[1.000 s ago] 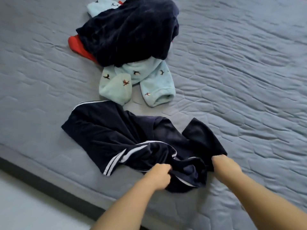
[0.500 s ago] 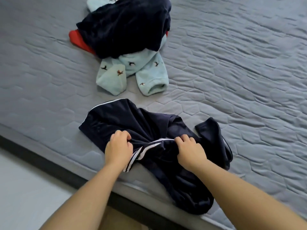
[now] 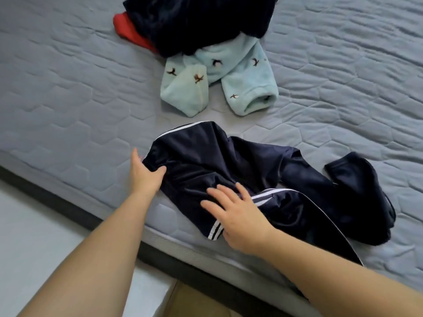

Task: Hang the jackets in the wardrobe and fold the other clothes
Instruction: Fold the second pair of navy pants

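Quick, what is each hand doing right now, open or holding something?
Left hand: grip closed on the edge of the navy striped track pants.
Right hand: open, pressing flat on the pants.

The dark fleece garment [image 3: 196, 21] is cut off by the top edge. The red garment [image 3: 128, 30] is largely hidden beneath it, as is the upper part of the pale blue garment [image 3: 240, 72]. Some fingers of the left hand [image 3: 146, 175] are covered by the navy striped trousers [image 3: 206, 161].
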The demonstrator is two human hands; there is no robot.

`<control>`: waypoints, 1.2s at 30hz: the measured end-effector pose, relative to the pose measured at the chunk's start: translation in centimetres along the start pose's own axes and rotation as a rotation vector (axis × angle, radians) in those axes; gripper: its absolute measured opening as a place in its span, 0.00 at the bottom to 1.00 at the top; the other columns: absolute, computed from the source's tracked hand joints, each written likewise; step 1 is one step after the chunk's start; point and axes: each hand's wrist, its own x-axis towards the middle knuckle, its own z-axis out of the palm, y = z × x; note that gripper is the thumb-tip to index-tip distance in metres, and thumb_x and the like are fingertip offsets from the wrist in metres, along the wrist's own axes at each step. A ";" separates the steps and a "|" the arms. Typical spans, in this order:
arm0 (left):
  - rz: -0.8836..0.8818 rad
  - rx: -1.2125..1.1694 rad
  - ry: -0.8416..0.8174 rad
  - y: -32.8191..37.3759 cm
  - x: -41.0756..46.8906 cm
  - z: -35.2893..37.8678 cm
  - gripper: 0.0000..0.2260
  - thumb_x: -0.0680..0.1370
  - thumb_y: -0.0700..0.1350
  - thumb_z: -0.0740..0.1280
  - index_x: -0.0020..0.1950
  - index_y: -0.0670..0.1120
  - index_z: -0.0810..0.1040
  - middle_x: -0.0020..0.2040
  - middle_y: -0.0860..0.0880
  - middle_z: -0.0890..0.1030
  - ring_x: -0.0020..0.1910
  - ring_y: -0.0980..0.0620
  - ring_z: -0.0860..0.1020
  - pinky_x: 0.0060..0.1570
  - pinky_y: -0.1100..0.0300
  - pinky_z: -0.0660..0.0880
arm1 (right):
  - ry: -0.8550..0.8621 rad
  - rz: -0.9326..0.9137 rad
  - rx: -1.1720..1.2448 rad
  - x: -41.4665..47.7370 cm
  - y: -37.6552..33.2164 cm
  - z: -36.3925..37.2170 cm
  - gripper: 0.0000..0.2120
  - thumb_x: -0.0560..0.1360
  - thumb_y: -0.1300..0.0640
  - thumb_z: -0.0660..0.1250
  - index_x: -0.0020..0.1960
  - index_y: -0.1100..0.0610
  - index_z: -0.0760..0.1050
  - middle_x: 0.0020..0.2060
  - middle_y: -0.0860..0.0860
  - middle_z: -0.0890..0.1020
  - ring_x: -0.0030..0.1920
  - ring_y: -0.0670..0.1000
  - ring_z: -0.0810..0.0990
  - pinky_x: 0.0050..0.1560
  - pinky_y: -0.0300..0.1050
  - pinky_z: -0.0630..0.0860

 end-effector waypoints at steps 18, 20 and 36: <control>0.769 0.637 -0.170 6.2 -8.9 -5.3 0.14 0.71 0.32 0.60 0.49 0.50 0.70 0.56 0.47 0.69 0.35 0.40 0.72 0.31 0.52 0.67 | -0.174 0.160 0.231 -6.6 0.5 -4.2 0.25 0.69 0.72 0.57 0.60 0.50 0.62 0.45 0.52 0.70 0.43 0.59 0.74 0.36 0.50 0.64; 0.944 0.695 -0.230 8.8 -12.2 -6.2 0.10 0.69 0.32 0.62 0.44 0.46 0.72 0.56 0.46 0.69 0.36 0.41 0.72 0.29 0.52 0.67 | -0.150 0.168 0.255 -10.6 2.0 -7.7 0.20 0.69 0.71 0.57 0.54 0.51 0.65 0.44 0.50 0.71 0.43 0.59 0.74 0.37 0.49 0.65; 1.830 1.058 -0.061 37.3 -51.1 -20.6 0.17 0.74 0.63 0.59 0.48 0.50 0.65 0.30 0.49 0.76 0.30 0.44 0.76 0.30 0.55 0.70 | 0.065 0.244 -0.008 -48.4 3.0 -46.4 0.16 0.77 0.66 0.56 0.50 0.44 0.68 0.35 0.49 0.73 0.33 0.49 0.69 0.38 0.49 0.71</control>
